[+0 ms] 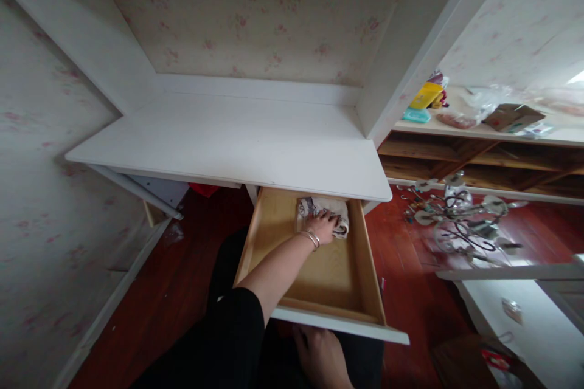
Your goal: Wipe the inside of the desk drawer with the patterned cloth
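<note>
My left hand (322, 227), with bracelets at the wrist, reaches into an open wooden drawer (314, 282). Its bent fingers grip a folded patterned cloth (341, 209), pressed against the drawer bottom towards the back right. Part of the cloth is hidden under the palm. Below the drawer's white front panel (337, 323) is my right hand (323, 357), close against its underside. The panel hides most of the right fingers, so their grip does not show. The drawer is pulled out from under a white desk (237, 140).
Upright white panels and flowered wallpaper (274, 36) frame the desk. On the red wooden floor (392, 292) to the right lies a chandelier (469, 219) with glass parts. Behind it, a low shelf unit (424, 146) carries bags and a cardboard box (513, 117). A brown bag (460, 358) stands lower right.
</note>
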`<state>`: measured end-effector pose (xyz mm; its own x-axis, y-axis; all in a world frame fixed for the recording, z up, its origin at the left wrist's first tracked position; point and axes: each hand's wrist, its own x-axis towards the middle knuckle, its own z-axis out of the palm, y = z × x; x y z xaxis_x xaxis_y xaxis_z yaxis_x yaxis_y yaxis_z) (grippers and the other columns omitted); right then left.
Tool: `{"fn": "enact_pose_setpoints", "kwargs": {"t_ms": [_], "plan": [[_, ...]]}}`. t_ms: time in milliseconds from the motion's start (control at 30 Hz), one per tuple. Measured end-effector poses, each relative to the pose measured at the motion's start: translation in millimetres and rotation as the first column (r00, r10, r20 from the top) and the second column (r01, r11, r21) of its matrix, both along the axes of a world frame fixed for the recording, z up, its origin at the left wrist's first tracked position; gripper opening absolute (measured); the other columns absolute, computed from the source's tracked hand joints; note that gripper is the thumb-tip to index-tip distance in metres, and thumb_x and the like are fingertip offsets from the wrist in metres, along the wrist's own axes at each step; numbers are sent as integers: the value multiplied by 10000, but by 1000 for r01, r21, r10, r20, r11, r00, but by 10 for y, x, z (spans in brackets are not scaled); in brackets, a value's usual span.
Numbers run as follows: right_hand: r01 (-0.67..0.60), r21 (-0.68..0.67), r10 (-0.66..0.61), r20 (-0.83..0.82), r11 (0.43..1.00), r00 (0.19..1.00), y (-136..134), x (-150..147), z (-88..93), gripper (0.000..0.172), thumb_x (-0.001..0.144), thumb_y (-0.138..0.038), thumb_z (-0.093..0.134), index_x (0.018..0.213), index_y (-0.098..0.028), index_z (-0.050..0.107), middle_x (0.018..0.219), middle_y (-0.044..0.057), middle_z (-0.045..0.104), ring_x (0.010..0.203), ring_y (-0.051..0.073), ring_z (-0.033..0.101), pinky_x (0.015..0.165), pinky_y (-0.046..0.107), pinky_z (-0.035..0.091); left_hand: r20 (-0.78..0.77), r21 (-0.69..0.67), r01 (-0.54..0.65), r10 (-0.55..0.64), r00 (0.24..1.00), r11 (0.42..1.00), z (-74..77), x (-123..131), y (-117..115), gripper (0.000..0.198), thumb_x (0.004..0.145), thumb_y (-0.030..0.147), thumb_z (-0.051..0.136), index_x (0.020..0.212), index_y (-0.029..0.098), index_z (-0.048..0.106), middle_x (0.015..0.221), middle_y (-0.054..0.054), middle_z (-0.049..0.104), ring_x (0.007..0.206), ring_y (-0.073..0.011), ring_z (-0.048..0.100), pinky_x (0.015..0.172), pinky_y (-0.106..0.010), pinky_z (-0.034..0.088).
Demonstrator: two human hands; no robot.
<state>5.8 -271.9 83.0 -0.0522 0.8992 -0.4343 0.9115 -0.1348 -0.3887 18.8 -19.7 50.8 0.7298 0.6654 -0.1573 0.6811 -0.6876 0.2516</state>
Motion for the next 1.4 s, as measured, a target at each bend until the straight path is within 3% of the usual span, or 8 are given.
{"fn": "enact_pose_setpoints", "kwargs": {"t_ms": [167,400,633,1033,1400], "plan": [[-1,17,1,-23,1000,1000,3,4,2,346,972,-225,386,956,-257,731,940,48,749,853,219,704,711,258,485,17,-10,70,-70,997,997,84,122,-226,501,823,243,478,1322,201,459,1358,-150,478,1200,-301,478,898,-489,474],[-7,74,9,-34,997,999,-31,12,-54,352,970,-222,378,965,-248,730,946,56,747,859,226,702,731,276,485,-15,-63,196,-197,980,979,218,-96,-721,309,802,265,510,1086,190,608,1050,-135,643,938,-277,641,691,-383,542],[17,84,-14,-29,996,999,-65,-38,-69,337,964,-217,370,998,-229,705,974,71,736,879,226,698,747,281,489,-103,-219,394,-422,901,893,362,-264,-1188,310,793,297,477,1043,188,623,940,-138,695,850,-308,675,621,-411,551],[1,52,-1,3,999,1000,-141,-66,-62,346,952,-206,371,1040,-239,704,996,79,732,898,253,698,771,320,503,-196,-389,356,-454,869,850,370,-235,-1229,318,767,287,509,1031,171,642,1027,-145,691,912,-302,664,632,-370,536],[-38,36,39,-10,999,999,-135,-27,-53,355,951,-210,368,1034,-238,712,1004,79,732,902,251,693,758,310,499,-193,-375,380,-472,860,846,377,-223,-1318,238,741,252,575,912,139,696,893,-139,707,816,-269,673,602,-340,530]]}}
